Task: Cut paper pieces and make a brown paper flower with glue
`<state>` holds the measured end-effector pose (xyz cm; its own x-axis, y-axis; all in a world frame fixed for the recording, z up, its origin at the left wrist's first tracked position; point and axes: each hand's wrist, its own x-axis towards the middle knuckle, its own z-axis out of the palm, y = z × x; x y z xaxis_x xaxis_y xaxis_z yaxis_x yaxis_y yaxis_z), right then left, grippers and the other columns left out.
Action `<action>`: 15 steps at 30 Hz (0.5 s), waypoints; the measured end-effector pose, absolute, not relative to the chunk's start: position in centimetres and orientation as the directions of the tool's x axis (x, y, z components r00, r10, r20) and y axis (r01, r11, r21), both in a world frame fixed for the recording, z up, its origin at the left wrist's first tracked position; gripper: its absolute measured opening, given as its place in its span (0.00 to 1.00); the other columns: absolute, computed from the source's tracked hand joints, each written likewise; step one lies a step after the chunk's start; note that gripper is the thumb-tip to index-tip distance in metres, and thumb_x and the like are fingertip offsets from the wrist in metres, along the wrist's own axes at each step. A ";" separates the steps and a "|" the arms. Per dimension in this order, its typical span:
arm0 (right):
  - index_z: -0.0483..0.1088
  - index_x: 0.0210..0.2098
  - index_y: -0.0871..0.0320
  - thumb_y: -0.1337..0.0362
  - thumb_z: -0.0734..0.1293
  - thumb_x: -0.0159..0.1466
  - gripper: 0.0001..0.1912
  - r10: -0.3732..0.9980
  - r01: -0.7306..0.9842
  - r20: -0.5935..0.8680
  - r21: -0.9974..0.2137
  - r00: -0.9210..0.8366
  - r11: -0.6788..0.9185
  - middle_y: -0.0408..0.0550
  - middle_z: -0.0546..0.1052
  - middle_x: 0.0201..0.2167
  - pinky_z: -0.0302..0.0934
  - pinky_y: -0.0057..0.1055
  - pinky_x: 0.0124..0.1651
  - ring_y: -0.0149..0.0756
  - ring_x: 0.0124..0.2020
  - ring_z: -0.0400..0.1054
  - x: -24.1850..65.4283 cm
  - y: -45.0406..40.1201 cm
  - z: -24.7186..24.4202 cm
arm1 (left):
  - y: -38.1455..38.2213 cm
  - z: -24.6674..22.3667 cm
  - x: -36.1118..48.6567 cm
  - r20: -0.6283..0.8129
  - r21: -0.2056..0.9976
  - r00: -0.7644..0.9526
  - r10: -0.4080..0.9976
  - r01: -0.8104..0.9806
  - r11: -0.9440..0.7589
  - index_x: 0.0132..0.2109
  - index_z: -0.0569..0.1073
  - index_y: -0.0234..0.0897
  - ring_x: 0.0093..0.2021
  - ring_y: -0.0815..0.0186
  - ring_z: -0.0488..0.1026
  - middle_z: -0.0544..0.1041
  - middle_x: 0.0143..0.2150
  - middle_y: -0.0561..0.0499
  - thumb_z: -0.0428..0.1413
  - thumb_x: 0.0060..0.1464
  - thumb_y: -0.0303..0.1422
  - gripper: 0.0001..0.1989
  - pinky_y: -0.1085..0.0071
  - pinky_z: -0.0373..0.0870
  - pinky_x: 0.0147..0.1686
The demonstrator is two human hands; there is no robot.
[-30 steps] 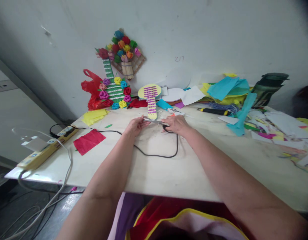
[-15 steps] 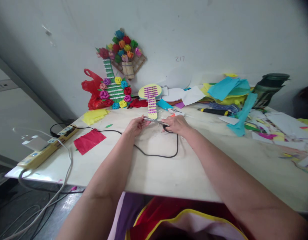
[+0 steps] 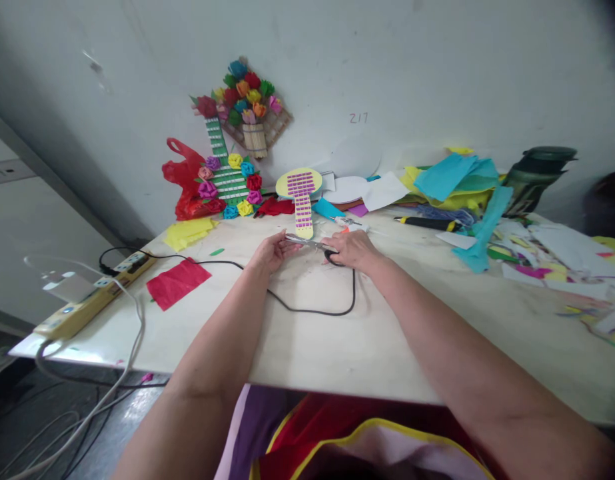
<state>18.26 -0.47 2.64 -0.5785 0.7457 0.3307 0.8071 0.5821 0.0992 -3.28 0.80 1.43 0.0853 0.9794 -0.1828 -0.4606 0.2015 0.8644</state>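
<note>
My right hand (image 3: 353, 249) is closed on the dark handle of a pair of scissors (image 3: 312, 243), whose blades point left. The blade tips reach my left hand (image 3: 274, 251), where thumb and fingers are pinched together; what they hold is too small to make out. Just behind both hands stands a yellow paddle-shaped piece (image 3: 303, 200) with rows of purple strips, its narrow end close to the scissors. A black cable (image 3: 312, 311) loops on the table below my hands.
On the left lie a yellow power strip (image 3: 72, 307), red paper (image 3: 178, 283) and yellow paper (image 3: 190, 233). Flower crafts (image 3: 232, 183) stand at the back. To the right are blue paper (image 3: 450, 177), a black-and-yellow tool (image 3: 427, 223), a dark bottle (image 3: 537, 180) and paper scraps (image 3: 547, 267).
</note>
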 end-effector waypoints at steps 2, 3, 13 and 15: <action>0.70 0.43 0.50 0.50 0.62 0.56 0.19 0.751 0.809 0.326 0.091 -0.575 0.580 0.44 0.75 0.35 0.43 0.29 0.27 0.35 0.34 0.66 18.3 -0.4 2.6 | 0.7 1.6 -3.2 -0.192 0.860 0.081 0.978 -0.467 0.207 0.37 0.72 0.26 0.27 0.64 0.76 0.76 0.23 0.45 0.45 0.56 0.27 0.12 0.74 0.74 0.29; 0.70 0.43 0.50 0.50 0.62 0.56 0.18 0.754 0.811 0.323 0.085 -0.572 0.579 0.44 0.75 0.34 0.43 0.29 0.27 0.35 0.34 0.66 18.2 -0.4 2.7 | 0.7 1.6 -3.2 -0.195 0.859 0.078 0.978 -0.467 0.208 0.37 0.72 0.25 0.28 0.64 0.76 0.76 0.23 0.45 0.45 0.56 0.27 0.12 0.73 0.74 0.29; 0.71 0.41 0.51 0.51 0.64 0.56 0.17 0.755 0.806 0.323 0.047 -0.571 0.589 0.44 0.75 0.33 0.42 0.28 0.27 0.35 0.34 0.67 18.2 -0.5 2.8 | 0.7 1.6 -3.2 -0.206 0.854 0.073 0.976 -0.474 0.215 0.40 0.71 0.23 0.29 0.65 0.76 0.77 0.25 0.43 0.45 0.55 0.24 0.12 0.74 0.73 0.31; 0.71 0.41 0.51 0.51 0.63 0.56 0.17 0.755 0.805 0.319 0.044 -0.573 0.592 0.44 0.75 0.33 0.42 0.28 0.27 0.35 0.35 0.67 18.2 -0.5 2.9 | 0.7 1.6 -3.2 -0.207 0.854 0.073 0.976 -0.472 0.217 0.40 0.71 0.23 0.29 0.65 0.76 0.77 0.25 0.43 0.45 0.55 0.24 0.12 0.74 0.73 0.32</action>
